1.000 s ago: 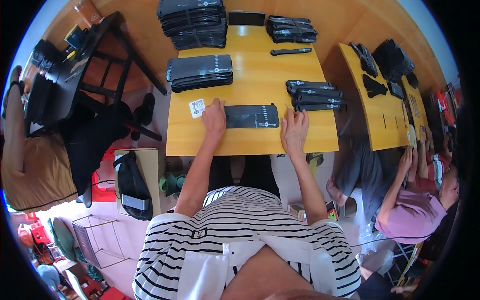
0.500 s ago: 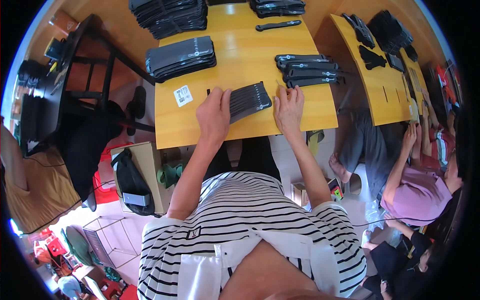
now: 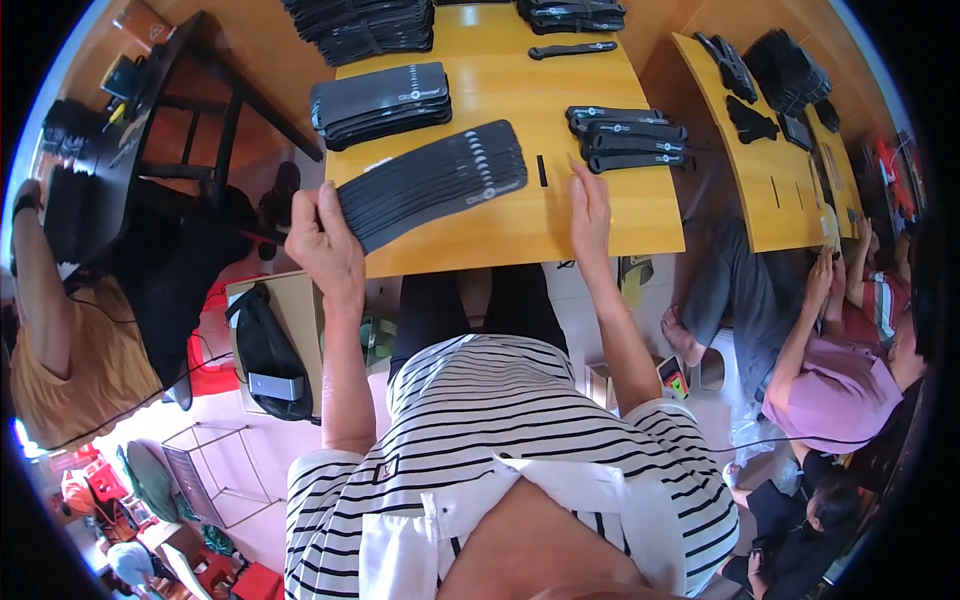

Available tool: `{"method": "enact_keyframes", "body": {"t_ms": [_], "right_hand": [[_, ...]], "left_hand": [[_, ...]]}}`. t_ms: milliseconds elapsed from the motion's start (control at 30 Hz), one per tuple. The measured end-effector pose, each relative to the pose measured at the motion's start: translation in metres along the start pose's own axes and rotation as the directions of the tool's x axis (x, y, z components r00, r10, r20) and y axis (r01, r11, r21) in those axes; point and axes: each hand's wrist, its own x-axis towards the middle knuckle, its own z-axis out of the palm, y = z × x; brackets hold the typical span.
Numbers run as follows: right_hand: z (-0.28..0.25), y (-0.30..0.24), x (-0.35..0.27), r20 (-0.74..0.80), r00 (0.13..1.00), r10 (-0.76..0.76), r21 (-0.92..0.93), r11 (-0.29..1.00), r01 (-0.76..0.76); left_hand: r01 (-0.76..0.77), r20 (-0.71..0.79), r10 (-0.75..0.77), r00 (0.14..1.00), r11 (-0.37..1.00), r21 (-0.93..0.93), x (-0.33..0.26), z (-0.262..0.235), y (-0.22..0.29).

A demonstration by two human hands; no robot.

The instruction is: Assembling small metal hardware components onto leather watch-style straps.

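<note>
My left hand [image 3: 325, 243] grips the near end of a fanned bundle of long black flat sleeves [image 3: 437, 180], lifted at a slant over the front of the yellow table [image 3: 590, 215]. My right hand [image 3: 589, 205] lies flat on the table with fingers together, just right of the bundle and of a small black strip [image 3: 542, 170]. It holds nothing. Beyond the right hand lies a small pile of black sheathed pieces [image 3: 625, 140].
More black stacks sit farther back: one at the left [image 3: 380, 100], a big heap [image 3: 365, 25] and another pile [image 3: 570, 12], plus a single piece [image 3: 572, 50]. A second yellow table [image 3: 770, 170] stands right. Seated people are at left [image 3: 60, 330] and right [image 3: 840, 370]. A black bag [image 3: 265, 350] hangs near my left knee.
The bundle lay flat under both hands; my left hand has since picked it up and swung it left, fanned out. My right hand let go and rests on the table.
</note>
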Motion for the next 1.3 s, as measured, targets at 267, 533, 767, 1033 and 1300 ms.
{"method": "enact_keyframes", "body": {"t_ms": [267, 533, 767, 1033, 1300], "right_hand": [[0.001, -0.094, 0.024, 0.435, 0.849, 0.301, 0.723, 0.445, -0.528], [0.003, -0.102, 0.016, 0.327, 0.897, 0.296, 0.725, 0.531, -0.439], [0.017, -0.079, 0.005, 0.345, 0.872, 0.347, 0.754, 0.452, -0.478], [0.015, -0.093, 0.002, 0.342, 0.825, 0.451, 0.816, 0.292, -0.498], [-0.039, -0.113, 0.014, -0.242, 0.931, -0.274, 0.157, 0.936, 0.316]], "left_hand": [[0.099, 0.129, -0.076, 0.989, 0.977, -0.19, -0.019, 0.012, -0.007], [0.68, 0.502, -0.463, 0.73, 0.569, -0.464, -0.033, 0.01, -0.027], [0.745, 0.56, -0.493, 0.665, 0.485, -0.458, -0.035, 0.013, -0.031], [0.824, 0.633, -0.538, 0.557, 0.262, -0.502, -0.029, 0.016, -0.033], [0.774, 0.792, -0.402, 0.46, 0.619, -0.135, -0.016, -0.018, -0.038]]}}
